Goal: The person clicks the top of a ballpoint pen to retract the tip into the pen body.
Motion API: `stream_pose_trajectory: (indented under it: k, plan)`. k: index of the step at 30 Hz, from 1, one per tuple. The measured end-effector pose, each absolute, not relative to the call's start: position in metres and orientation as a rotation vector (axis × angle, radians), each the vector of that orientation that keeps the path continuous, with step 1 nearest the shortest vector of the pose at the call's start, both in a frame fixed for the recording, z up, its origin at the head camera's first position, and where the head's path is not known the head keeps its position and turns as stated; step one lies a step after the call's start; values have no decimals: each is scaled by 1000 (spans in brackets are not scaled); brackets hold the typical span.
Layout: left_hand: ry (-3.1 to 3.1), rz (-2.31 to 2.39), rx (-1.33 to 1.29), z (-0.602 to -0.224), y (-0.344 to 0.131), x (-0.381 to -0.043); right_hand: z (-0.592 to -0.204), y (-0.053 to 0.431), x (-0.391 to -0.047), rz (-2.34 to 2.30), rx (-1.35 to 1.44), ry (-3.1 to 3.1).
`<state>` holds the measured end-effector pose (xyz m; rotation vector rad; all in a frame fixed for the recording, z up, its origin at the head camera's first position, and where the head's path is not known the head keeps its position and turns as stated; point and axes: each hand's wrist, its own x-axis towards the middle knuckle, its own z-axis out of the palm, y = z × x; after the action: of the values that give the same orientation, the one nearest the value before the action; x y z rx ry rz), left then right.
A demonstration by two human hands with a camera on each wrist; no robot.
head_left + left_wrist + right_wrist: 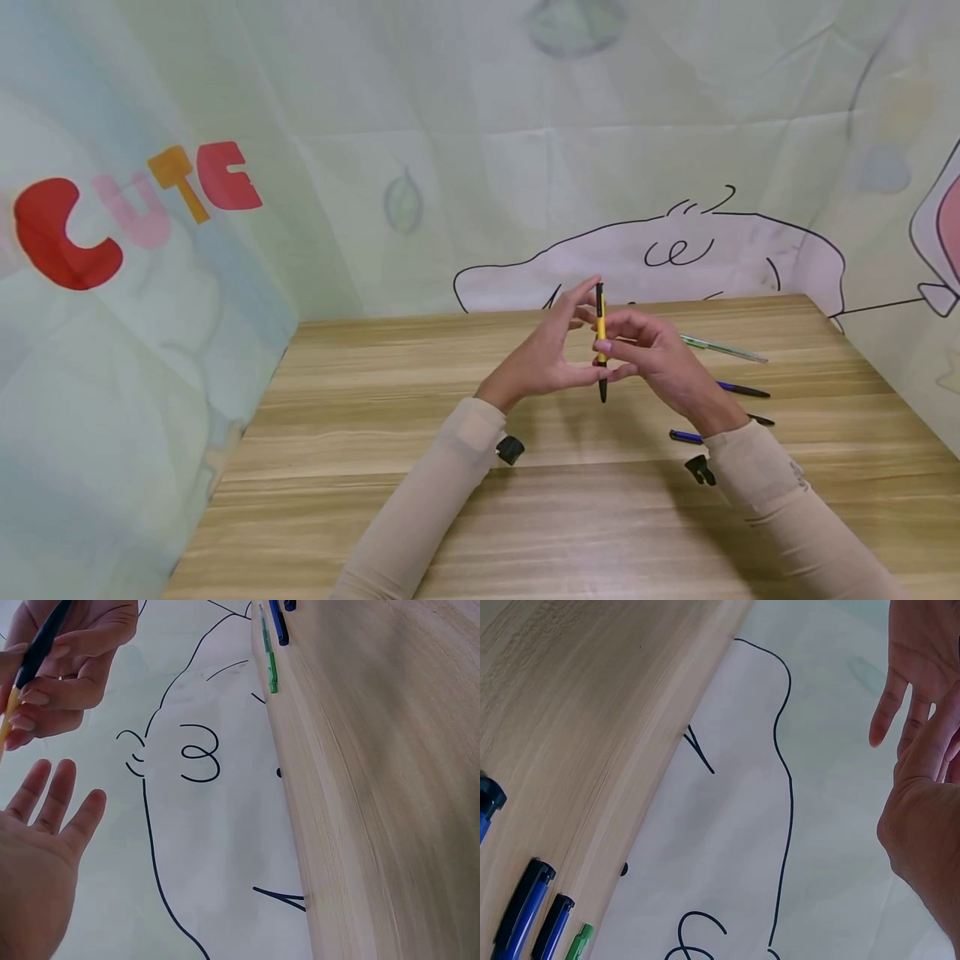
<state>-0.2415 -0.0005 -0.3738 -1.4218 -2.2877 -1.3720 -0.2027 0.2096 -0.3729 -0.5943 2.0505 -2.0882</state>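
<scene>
Yellow-and-black pen (601, 325) is in the air over the wooden table (420, 400), almost upright, with its dark tip pointing down, between the two hands. From my distant place I see that the right hand (663, 358) pinches it near the middle, with the thumb on the side facing the head camera. The left hand (545, 357) has the fingers extended; its index fingertip is at the top end and its thumb at the lower dark part, but I cannot tell if it carries any weight. Around them, I count four other pens, all on the right part of the table: a green pen (723, 347) farthest back, a blue pen (742, 389) next, then a third pen (761, 420) and a fourth pen (686, 436) nearest to me. What stands in my way is the right wrist, which hides parts of the two nearest ones. A small black piece (511, 451) sits beside the left sleeve (427, 500). Behind the table hangs a pale backdrop (337, 208), with coloured letters at the left and a cartoon outline low in the middle.
</scene>
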Motion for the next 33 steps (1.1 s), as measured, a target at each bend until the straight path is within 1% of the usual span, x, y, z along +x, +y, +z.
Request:
stream_pose_trajectory:
  k: [11,23,33]
  plan:
    - [-2244,-1390,-1466,-375,0,-243,-373,210,-202,-2099,-619,2036]
    - [-2281,-1405,-1449,-373,-2,-241,-374,211,-203,-2104,-631,2023]
    - [-2269,-1420,-1459,-372,-5,-240,-374,215,-203,-2048,-598,2117]
